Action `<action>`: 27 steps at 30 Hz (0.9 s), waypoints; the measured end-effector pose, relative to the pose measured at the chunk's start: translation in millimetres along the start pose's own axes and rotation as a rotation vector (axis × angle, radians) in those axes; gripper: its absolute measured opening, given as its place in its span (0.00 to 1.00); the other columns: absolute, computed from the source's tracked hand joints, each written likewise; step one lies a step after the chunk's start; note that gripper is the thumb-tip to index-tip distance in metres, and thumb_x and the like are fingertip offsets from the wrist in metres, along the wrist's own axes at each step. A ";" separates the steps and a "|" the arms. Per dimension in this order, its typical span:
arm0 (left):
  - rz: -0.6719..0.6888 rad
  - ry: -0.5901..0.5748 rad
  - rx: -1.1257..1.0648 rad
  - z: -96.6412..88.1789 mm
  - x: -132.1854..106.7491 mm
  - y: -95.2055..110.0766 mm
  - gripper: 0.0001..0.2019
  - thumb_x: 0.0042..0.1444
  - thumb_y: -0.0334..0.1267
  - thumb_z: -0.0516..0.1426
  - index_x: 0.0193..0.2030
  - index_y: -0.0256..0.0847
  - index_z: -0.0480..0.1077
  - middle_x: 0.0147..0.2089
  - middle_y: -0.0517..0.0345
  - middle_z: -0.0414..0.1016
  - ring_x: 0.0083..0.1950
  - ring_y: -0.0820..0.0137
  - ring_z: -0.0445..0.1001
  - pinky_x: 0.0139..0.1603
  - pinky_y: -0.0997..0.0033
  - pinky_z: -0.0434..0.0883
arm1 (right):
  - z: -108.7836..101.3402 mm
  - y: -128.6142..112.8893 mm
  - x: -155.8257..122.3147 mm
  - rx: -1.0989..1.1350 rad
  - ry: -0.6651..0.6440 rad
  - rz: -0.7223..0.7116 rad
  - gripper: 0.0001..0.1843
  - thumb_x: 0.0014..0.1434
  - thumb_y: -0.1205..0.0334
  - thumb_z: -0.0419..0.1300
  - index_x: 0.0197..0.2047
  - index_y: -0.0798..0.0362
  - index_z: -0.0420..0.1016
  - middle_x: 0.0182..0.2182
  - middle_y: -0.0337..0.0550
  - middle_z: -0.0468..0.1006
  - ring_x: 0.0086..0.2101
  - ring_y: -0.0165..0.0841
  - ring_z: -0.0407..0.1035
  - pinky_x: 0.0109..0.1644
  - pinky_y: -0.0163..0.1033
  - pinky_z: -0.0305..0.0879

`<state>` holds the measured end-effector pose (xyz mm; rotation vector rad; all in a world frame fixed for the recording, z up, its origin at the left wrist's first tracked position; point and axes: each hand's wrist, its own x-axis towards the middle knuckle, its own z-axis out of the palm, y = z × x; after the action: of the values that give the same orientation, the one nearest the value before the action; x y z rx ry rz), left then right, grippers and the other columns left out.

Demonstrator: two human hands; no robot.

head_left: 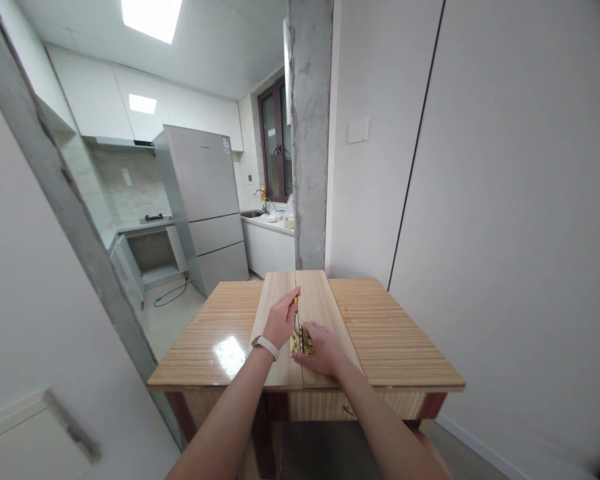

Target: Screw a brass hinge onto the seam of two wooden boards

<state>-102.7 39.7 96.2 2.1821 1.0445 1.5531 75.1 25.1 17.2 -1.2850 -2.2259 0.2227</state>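
My left hand [281, 320], with a white-banded watch at the wrist, is closed around a screwdriver [296, 304] with a yellow and dark handle. The screwdriver's thin shaft points down toward a brass-coloured hinge [296, 343]. That hinge lies across the seam between two pale wooden boards [325, 293], placed side by side on the table. My right hand [326, 351] grips the hinge's right side, thumb at its near edge and fingers at its far edge. Whether the tip sits in a screw is too small to tell.
The boards rest on a striped wooden table [380, 320] with a drawer [330, 405] at its front. A white wall [505, 200] stands close on the right. Beyond the table are a grey pillar [311, 147], a silver refrigerator [205, 180] and a sink counter [270, 243].
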 end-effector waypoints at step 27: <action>0.032 0.032 0.047 1.1 -0.2 -0.7 0.22 0.69 0.31 0.49 0.67 0.47 0.65 0.64 0.51 0.70 0.64 0.64 0.69 0.67 0.55 0.67 | 2.5 3.1 0.8 0.008 0.010 -0.031 0.40 0.49 0.39 0.69 0.61 0.47 0.67 0.57 0.50 0.73 0.56 0.46 0.66 0.62 0.48 0.58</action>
<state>-102.0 40.2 95.2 2.2228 1.0716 1.5973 75.7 27.8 14.2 -1.2441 -2.2322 0.2125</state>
